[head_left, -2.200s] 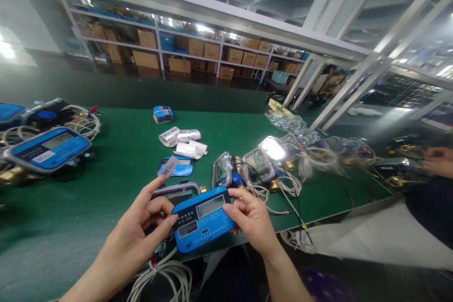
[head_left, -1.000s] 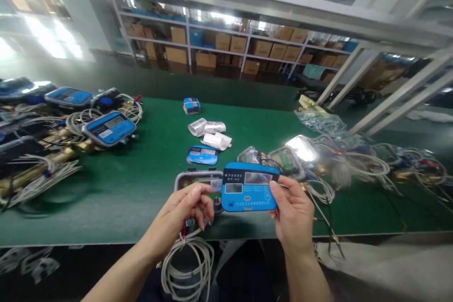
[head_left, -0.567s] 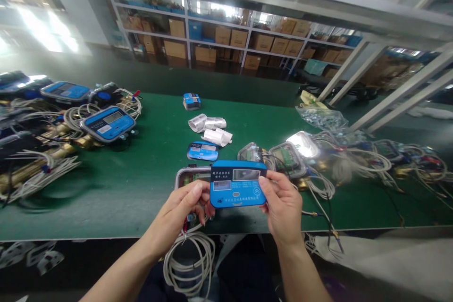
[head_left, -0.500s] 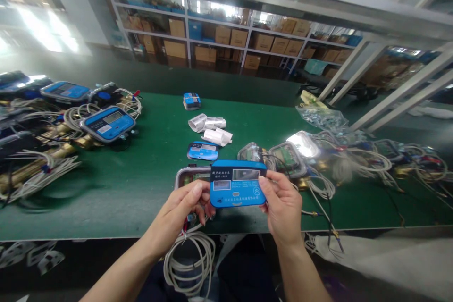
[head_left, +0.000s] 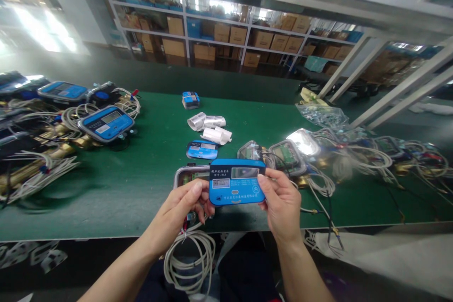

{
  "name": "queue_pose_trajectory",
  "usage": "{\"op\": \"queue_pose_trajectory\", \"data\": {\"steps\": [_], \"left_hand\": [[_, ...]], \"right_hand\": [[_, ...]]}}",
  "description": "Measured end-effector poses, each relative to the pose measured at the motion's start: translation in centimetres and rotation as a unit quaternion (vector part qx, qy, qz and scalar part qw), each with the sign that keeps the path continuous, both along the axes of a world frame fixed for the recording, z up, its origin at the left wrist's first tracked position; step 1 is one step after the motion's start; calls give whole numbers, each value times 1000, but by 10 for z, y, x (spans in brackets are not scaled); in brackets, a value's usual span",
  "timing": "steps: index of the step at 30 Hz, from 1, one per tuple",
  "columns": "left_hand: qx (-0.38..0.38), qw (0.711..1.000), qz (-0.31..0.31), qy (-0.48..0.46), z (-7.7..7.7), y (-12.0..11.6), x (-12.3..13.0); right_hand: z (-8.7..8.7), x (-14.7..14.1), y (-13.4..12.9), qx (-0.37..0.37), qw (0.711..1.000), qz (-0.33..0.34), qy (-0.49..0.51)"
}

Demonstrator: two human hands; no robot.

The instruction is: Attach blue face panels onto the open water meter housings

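A blue faceplate (head_left: 237, 197) with a dark top band and a display window faces the camera, held up over the bench's front edge. My right hand (head_left: 282, 200) pinches its right end, thumb on the front. At the left end, my left hand (head_left: 187, 205) has its fingers curled against the plate's edge. Behind the plate and left hand is an open meter housing (head_left: 182, 177), partly hidden, with a green circuit board inside. A coil of pale cable (head_left: 189, 264) hangs below it. More blue faceplates (head_left: 202, 150) lie just beyond on the bench.
White label rolls (head_left: 214, 135) and a banded blue stack (head_left: 190, 99) lie farther back on the green bench (head_left: 155, 165). Finished-looking meters (head_left: 106, 124) with cables crowd the left. Open meters (head_left: 287, 158), cables and a plastic bag (head_left: 322, 115) occupy the right, near slanted metal bars.
The view has shifted very slightly. Both hands keep nearly the same pose on the blue faceplate, and glare on its window and small label has changed.
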State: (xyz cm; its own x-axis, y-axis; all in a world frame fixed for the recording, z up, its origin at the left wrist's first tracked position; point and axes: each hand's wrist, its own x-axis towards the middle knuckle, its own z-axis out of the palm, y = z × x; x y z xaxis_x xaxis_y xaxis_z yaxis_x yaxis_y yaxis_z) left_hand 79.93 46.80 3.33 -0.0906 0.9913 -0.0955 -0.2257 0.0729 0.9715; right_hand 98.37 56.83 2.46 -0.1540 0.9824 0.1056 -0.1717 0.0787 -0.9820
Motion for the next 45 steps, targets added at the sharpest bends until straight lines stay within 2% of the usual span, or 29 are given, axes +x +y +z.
{"op": "queue_pose_trajectory", "data": {"steps": [45], "left_hand": [[-10, 1000, -1, 10, -3, 1, 0]], "right_hand": [[-5, 1, 3, -3, 1000, 8, -13]]}}
